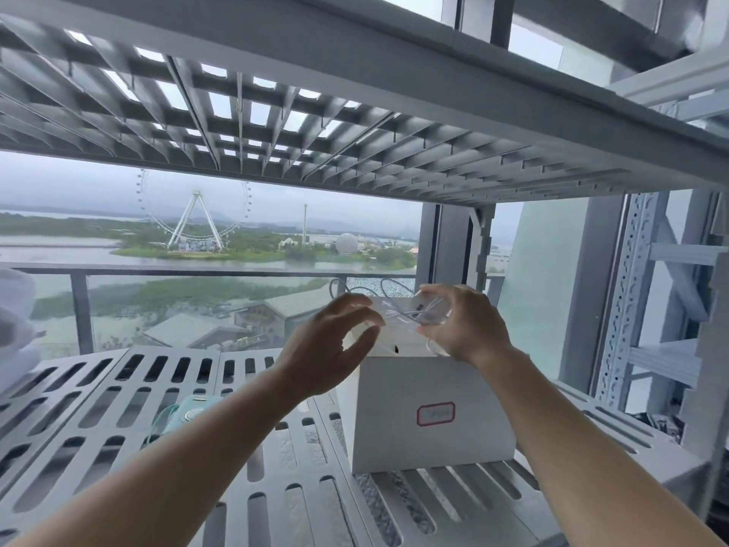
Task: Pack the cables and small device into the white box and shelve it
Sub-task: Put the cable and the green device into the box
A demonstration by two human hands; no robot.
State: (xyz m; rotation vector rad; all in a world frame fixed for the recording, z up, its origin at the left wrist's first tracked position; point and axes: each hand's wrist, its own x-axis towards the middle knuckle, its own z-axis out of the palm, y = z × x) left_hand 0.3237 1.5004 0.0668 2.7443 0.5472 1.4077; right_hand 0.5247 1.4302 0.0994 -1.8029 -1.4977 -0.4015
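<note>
Far left edge: white bundle [15, 309], blurred, identity unclear. Slotted grey shelf [118, 420] spans the frame; second slatted shelf overhead.

Left of centre, on the shelf: small mint-green device [185, 418], partly hidden behind the left forearm. It is outside the box, well apart from it.

Left hand [327, 349]: raised at the box's left top corner, fingers curled, thumb and fingers apart. Whether the fingertips touch the cables cannot be told; nothing visibly clamped.

Centre: white box [426, 412] stands upright on the shelf, top open, a red-bordered label [436, 413] on its near face, text unreadable. A dark gap shows at the rim.

Above the opening: clear-white cables [390, 305], loops rising over the rim, tangled between the two hands.

Right hand [465, 325]: over the box's right top edge, thumb and fingers pinched on a small clear pouch [430, 311] with the cables running to it.

Right: perforated grey upright [627, 294] of the rack.
</note>
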